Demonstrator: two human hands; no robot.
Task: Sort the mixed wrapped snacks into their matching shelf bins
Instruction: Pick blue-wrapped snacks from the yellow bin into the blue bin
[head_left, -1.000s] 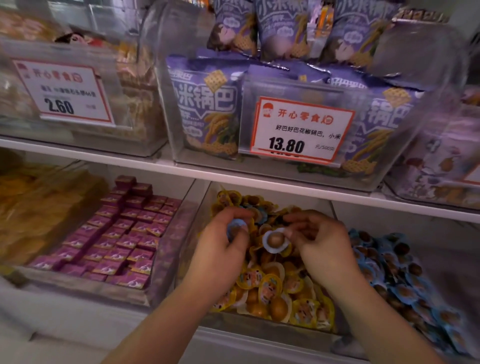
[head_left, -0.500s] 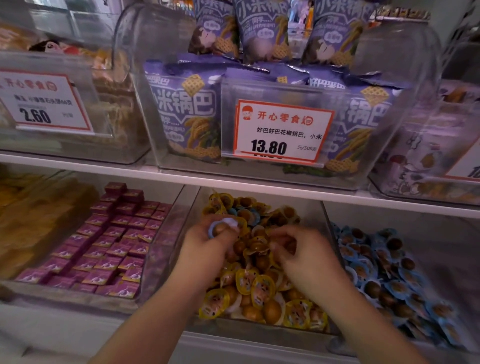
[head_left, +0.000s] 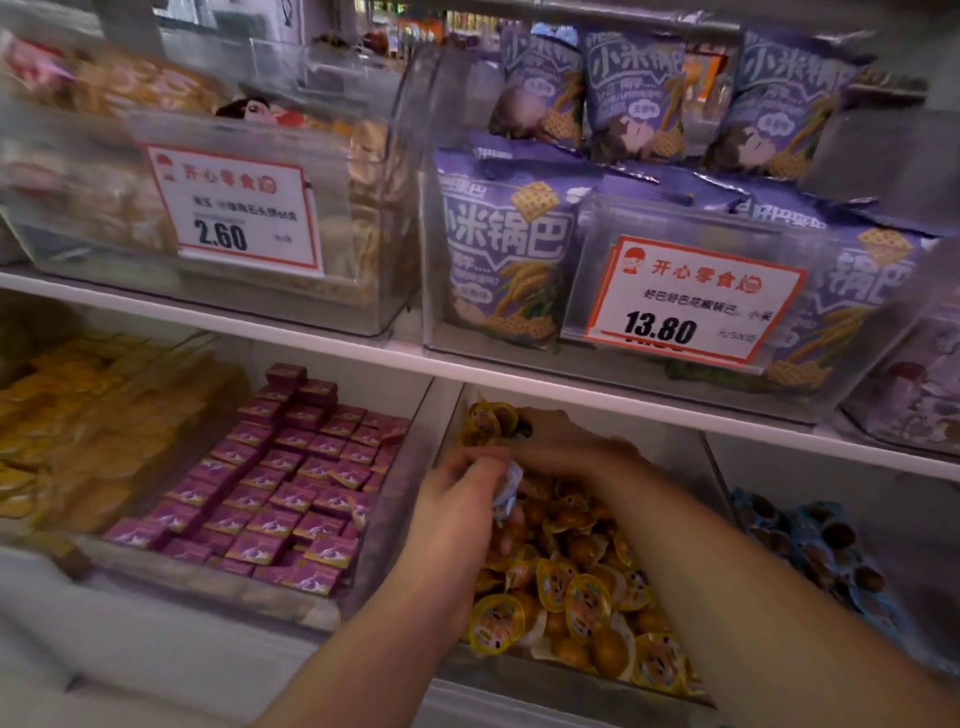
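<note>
While both hands dig in the yellow-cup bin (head_left: 452, 415), misplaced cups are picked out.
Left hand (head_left: 457, 499) pinches a blue-white cup (head_left: 506, 486); right hand (head_left: 566, 441) reaches deep – grip unclear. Next – probably the blue bin (head_left: 722, 467) beside.

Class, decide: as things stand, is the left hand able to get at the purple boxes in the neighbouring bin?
Probably yes: the left hand is beside the open-topped purple boxes, though it already holds a blue-lidded snack.
</note>
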